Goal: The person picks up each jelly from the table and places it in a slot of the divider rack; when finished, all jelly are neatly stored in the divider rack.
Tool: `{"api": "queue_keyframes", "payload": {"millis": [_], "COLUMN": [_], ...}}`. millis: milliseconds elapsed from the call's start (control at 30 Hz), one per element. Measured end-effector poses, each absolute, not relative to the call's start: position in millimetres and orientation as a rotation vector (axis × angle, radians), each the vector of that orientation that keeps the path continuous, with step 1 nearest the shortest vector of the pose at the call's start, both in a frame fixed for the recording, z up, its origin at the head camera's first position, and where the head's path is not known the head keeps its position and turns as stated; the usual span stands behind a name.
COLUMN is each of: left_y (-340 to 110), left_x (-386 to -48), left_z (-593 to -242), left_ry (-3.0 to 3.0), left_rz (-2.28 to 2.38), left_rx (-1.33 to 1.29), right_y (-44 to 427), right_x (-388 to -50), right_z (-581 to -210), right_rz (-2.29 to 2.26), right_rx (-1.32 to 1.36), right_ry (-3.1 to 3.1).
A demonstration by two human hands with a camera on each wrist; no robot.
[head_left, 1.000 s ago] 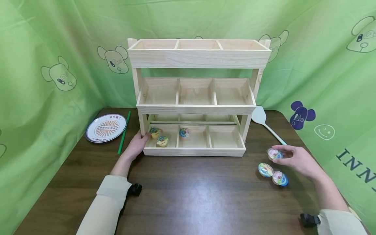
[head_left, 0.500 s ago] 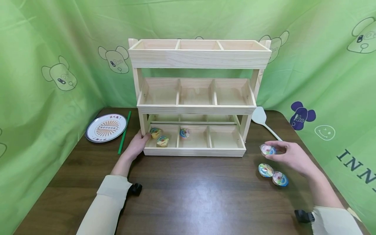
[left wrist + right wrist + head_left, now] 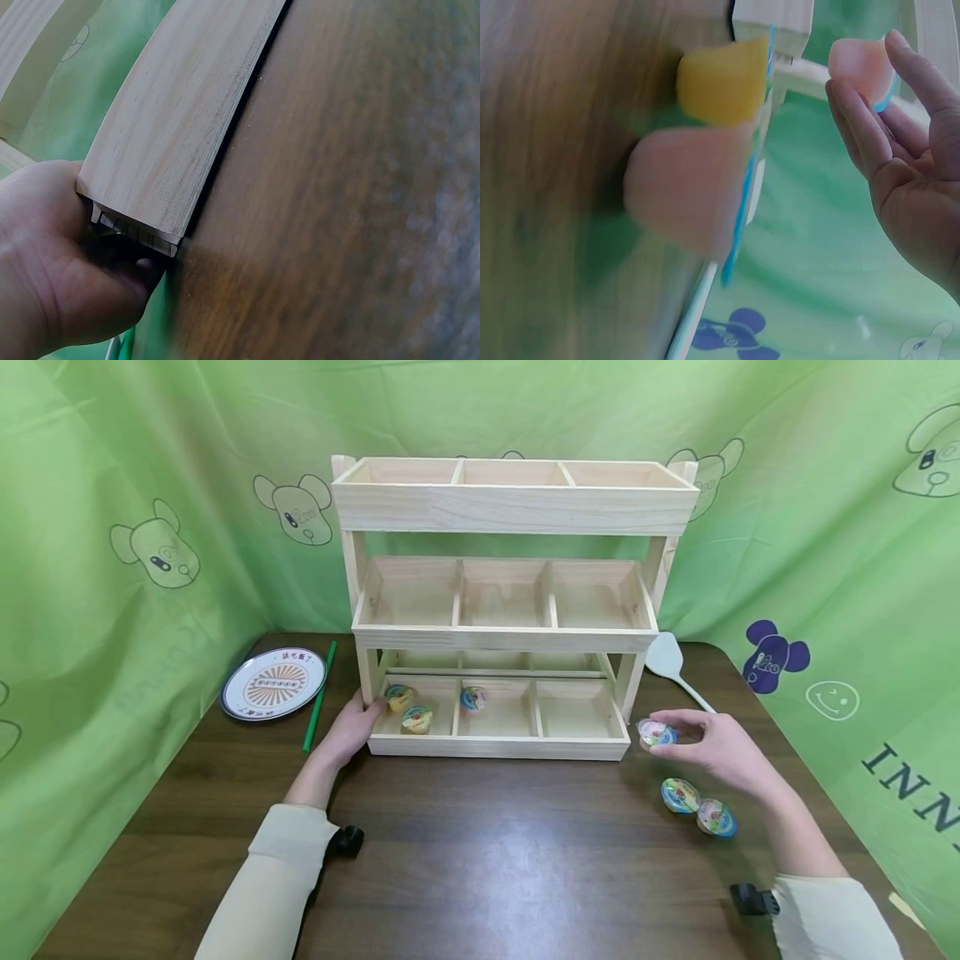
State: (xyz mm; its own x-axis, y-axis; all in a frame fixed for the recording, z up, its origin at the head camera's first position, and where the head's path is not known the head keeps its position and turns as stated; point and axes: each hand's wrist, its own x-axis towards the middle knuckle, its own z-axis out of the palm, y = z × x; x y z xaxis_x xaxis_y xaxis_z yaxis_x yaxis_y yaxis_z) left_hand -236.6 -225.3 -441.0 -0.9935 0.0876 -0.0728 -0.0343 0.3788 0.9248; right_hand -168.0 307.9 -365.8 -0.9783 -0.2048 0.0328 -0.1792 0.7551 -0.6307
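My right hand pinches a pink jelly cup above the table, just right of the shelf's bottom tray. In the right wrist view the cup sits between thumb and fingers. Below that hand lie a yellow jelly cup and a pink one, side by side on the table. My left hand grips the left end of the wooden shelf at its bottom tray; its fingertips are partly hidden. Two yellow jelly cups lie in the bottom left compartment, and one pink cup in the middle one.
A white plate and a green stick lie left of the shelf. Behind the right hand, a white spatula leans near the shelf's right side. Green curtain surrounds the brown table.
My right hand has carried the pink jelly cup leftward and slightly up, toward the shelf. The left hand stays at the shelf, and the other cups keep their places.
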Motion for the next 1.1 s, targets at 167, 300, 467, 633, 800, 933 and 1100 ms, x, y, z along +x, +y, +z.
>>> {"api": "queue_keyframes", "payload": {"millis": [167,300,467,633,800,933,1100], "left_y": [-225,-225,-225,-225,-226,-226,-225], "left_x": [-236,-235,-234,-235,-235,-235,-235], "left_z": [-440,-440,-439,-438,-439,-439,-438], "left_ry": [2.518,2.515,2.521,2.52,2.523,2.506,2.492], "left_rz": [1.693,1.697,1.692,1.692,1.688,1.702,1.715], "left_rx": [0.05,0.043,0.039,0.04,0.052,0.064,0.059], "right_y": [294,285,277,267,256,248,240], "right_x": [-171,-173,-179,-187,-191,-195,-202], "right_z": [-364,-364,-365,-367,-366,-365,-365], "right_rz": [-1.088,-1.136,-1.145,-1.173,-1.245,-1.228,-1.215], "right_rx": [-0.349,-0.379,-0.443,-0.516,-0.528,-0.524,-0.535], "right_ry": [2.864,2.831,2.839,2.835,2.765,2.759,2.752]}}
